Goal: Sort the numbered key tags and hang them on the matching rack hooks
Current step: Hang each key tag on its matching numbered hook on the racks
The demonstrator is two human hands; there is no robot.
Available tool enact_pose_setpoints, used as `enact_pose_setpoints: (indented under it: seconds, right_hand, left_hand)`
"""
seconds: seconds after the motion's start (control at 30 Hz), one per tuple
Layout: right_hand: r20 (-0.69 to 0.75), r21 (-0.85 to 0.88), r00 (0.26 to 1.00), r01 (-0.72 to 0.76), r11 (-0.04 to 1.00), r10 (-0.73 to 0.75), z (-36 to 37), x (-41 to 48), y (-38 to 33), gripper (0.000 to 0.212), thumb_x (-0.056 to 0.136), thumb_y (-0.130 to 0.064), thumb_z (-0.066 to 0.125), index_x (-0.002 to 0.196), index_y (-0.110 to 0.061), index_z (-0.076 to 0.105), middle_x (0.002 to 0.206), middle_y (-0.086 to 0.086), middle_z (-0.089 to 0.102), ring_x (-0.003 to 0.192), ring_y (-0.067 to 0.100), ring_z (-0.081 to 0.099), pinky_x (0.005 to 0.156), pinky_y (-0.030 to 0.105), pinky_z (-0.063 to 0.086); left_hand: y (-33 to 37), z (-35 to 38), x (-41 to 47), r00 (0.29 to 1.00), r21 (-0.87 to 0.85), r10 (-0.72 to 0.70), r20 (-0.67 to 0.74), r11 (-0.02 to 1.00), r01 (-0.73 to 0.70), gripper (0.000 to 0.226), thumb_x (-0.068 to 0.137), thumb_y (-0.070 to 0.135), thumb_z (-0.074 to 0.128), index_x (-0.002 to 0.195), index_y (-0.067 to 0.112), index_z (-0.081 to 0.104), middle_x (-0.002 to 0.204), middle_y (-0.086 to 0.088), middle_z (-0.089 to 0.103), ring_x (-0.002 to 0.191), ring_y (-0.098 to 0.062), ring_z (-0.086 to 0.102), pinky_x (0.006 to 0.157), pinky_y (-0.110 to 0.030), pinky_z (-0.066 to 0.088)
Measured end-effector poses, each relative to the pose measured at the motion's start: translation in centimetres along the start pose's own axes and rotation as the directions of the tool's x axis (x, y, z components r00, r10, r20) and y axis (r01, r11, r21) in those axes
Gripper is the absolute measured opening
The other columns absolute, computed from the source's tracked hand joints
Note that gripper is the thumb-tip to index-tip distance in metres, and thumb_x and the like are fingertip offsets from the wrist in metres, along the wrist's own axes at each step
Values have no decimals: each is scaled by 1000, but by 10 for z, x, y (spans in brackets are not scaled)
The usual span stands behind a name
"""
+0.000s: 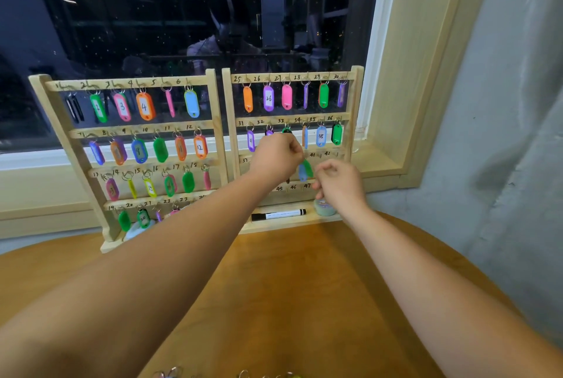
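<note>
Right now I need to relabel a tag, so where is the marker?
Head view: the marker lies flat on the right rack's bottom ledge, below labels 45 to 47, just left of a pale green round object.

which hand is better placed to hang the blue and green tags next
Left, likely: the left hand pinches the blue and green tags at the rack, beside label 41; the right hand hovers lower, holding nothing.
</note>
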State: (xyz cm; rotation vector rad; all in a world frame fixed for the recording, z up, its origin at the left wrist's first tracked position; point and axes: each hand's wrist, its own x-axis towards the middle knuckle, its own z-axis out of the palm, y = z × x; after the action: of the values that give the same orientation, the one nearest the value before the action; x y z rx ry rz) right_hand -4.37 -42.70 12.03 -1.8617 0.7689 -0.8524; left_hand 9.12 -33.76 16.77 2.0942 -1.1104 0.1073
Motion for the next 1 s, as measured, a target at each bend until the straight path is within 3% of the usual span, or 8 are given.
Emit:
enact_pose_setpoints:
  seconds: [0.2, 0.33, 0.47, 0.63, 0.8, 0.93, 1.0]
  right_hand:
    - [79, 22, 996, -35, 999, 34, 9, -54, 49, 16, 105, -18, 63, 92, -19, 72, 71, 3, 74, 48, 14, 63, 54, 29, 50]
    - [95, 27, 993, -66, 997, 63, 15, -81, 83, 17, 106, -17, 63, 93, -21, 72, 71, 2, 74, 50, 15, 62, 56, 31, 50]
    - [81, 9, 996, -45, 999, 44, 20, -99, 102, 18, 106, -17, 62, 94, -27, 72, 73, 0, 73, 55, 9, 64, 55, 23, 51]
    - [123, -53, 992, 12, 999, -6, 22, -102, 106, 20, 106, -20, 62, 96, -34, 71, 77, -5, 74, 65, 9, 68, 58, 19, 51]
    - [130, -83, 991, 26, 996, -15, 20, -103, 107, 20, 106, -21, 62, 96, -36, 70, 77, -8, 73, 67, 9, 69, 59, 23, 55]
    - [145, -88, 989, 38, 995, -25, 18, -105, 106, 20, 106, -22, 63, 96, -37, 71, 78, -9, 73, 68, 8, 69, 62, 23, 56]
    - [165, -74, 986, 41, 996, -28, 19, -107, 104, 21, 105, -21, 64, 94, -37, 72, 79, -9, 74, 69, 9, 69, 66, 29, 58]
  left_hand:
    - [-3, 6, 11, 999, 24, -41, -2, 999, 41, 18, 99, 28, 72, 82, 21, 71, 80, 1, 76, 78, -23, 76, 74, -45, 66]
    - [-3, 10, 11, 998, 39, -58, 14, 998, 57, 23, 100, 29, 71, 80, 20, 69, 74, -3, 75, 70, -27, 76, 67, -39, 64]
    - [-6, 13, 10, 998, 73, -57, -3, 996, 57, 22, 101, 26, 66, 79, 23, 67, 91, 0, 77, 76, -22, 77, 72, -44, 66]
    - [-8, 15, 6, 999, 38, -39, -28, 998, 40, 19, 99, 16, 65, 84, 28, 68, 88, 5, 75, 78, -21, 75, 75, -45, 66]
    - [-3, 4, -9, 996, -55, -12, -90, 998, 7, 9, 97, 18, 67, 97, 26, 72, 88, 11, 73, 72, -14, 73, 74, -37, 64]
    - [-7, -16, -47, 996, -72, 38, -77, 996, -44, 7, 98, 19, 70, 97, 25, 74, 89, 12, 73, 74, -7, 70, 72, -28, 57]
    - [-17, -28, -76, 998, -65, 46, -53, 997, -50, 6, 96, 19, 73, 95, 25, 75, 86, 14, 71, 75, 3, 66, 70, -19, 50]
